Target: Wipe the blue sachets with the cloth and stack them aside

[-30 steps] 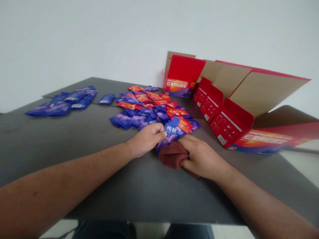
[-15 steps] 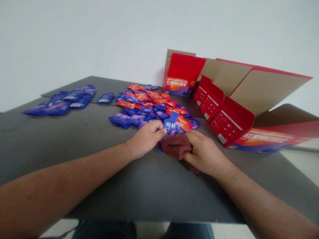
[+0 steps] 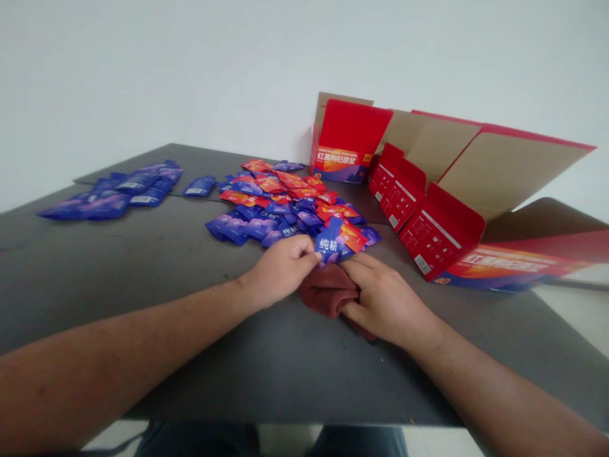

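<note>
My left hand (image 3: 278, 270) pinches a blue sachet (image 3: 330, 245) with white characters at its left edge, holding it just above the table. My right hand (image 3: 383, 298) is closed on a dark red cloth (image 3: 326, 293) bunched under and against the sachet. Right behind them lies a heap of blue and red-orange sachets (image 3: 285, 203) on the dark grey table (image 3: 143, 266).
A second spread of blue sachets (image 3: 114, 193) lies at the far left. Open red cardboard boxes (image 3: 347, 143) stand at the back, and larger opened cartons (image 3: 457, 216) lie at the right, near the table's right edge.
The sachet and cloth shifted slightly away from me and back; my right hand has rubbed the cloth along the sachet. The camera has tilted slightly.
</note>
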Tool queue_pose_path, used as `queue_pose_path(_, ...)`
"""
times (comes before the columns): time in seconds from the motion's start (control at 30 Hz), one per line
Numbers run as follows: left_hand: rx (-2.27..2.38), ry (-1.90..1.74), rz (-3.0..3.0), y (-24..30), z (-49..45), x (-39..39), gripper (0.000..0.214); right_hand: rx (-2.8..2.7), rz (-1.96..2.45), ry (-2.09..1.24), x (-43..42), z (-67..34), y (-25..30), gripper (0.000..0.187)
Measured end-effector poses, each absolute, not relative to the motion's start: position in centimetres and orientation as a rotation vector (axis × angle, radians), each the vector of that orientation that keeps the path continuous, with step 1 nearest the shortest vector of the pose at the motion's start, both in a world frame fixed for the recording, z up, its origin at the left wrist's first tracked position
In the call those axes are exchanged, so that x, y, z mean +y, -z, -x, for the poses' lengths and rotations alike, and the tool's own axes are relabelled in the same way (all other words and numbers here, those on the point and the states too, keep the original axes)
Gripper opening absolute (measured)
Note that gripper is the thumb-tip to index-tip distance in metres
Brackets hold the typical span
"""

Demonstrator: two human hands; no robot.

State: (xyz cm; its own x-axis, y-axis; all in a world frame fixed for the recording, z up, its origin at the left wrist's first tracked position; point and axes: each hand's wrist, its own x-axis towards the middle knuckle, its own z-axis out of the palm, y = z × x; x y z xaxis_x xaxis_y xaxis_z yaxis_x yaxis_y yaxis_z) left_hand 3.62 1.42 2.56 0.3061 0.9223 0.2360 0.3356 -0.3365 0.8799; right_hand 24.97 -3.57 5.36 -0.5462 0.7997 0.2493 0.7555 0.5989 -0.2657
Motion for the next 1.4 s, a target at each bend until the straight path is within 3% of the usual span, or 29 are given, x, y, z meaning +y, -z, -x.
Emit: queue_pose_path(1.4,1.009,-0.976,-1.626,-1.5,-3.5,1.8,0.022,-2.493,1.212,-0.242,-3.2,-25.6,-5.4,0.014)
